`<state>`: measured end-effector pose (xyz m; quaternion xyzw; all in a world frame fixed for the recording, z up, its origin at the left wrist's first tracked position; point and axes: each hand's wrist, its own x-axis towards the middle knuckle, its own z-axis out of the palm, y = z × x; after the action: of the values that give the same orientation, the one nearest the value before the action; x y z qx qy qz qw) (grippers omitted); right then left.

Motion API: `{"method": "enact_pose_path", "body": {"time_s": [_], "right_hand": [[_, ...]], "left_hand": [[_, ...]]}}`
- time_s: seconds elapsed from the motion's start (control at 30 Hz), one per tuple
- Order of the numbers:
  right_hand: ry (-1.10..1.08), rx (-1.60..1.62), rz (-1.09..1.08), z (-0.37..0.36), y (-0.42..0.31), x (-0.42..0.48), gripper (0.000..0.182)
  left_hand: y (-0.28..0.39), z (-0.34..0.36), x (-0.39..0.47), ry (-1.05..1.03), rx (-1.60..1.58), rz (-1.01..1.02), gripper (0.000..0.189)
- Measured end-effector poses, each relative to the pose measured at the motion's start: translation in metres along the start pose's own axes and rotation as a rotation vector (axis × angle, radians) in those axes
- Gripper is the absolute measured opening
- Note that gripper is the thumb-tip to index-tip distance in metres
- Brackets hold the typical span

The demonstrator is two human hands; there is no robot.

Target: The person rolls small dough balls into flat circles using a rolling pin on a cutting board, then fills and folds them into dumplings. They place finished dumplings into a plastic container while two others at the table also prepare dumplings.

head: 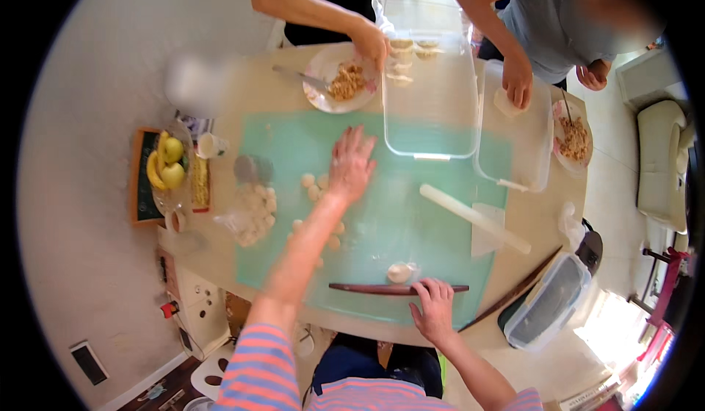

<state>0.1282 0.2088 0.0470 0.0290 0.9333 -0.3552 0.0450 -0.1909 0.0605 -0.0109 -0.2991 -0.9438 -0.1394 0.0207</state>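
My left hand [352, 166] reaches out over the green mat [380, 201], palm down, fingers somewhat apart and blurred by motion. I see nothing held in it. Small dough pieces [313, 186] lie beside that wrist, and others sit partly hidden under the forearm. Near the table's front edge, my right hand [435, 306] grips the right part of a dark wooden rolling pin [374, 288], which lies sideways on the mat. Just beyond the pin rests a flattened round of dough [399, 272].
Two clear plastic trays [429, 130] [515, 152] and filling plates [316, 99] [557, 155] stand opposite, where two people work. A pale rolling pin [468, 215] crosses a dough scraper [487, 234]. Bagged dough pieces [253, 218], a paper cup [212, 146] and a fruit bowl [184, 177] stand left.
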Motion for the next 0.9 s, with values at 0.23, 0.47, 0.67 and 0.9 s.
{"method": "enact_pose_path", "body": {"time_s": [0.23, 0.47, 0.67, 0.9], "right_hand": [[0.089, -0.097, -0.015, 0.041, 0.012, -0.01, 0.035], [0.075, -0.187, -0.004, 0.025, 0.018, -0.024, 0.028], [0.099, -0.202, -0.026, 0.022, 0.024, -0.022, 0.024], [0.078, -0.178, -0.154, 0.026, 0.025, -0.017, 0.026]], "left_hand": [[-0.061, -0.009, -0.001, 0.143, 0.067, -0.091, 0.05], [0.097, -0.016, -0.142, -0.373, -0.328, 0.18, 0.042], [0.14, 0.003, -0.193, -0.191, -0.242, -0.079, 0.018], [0.141, 0.011, -0.22, -0.249, -0.183, -0.261, 0.036]]}}
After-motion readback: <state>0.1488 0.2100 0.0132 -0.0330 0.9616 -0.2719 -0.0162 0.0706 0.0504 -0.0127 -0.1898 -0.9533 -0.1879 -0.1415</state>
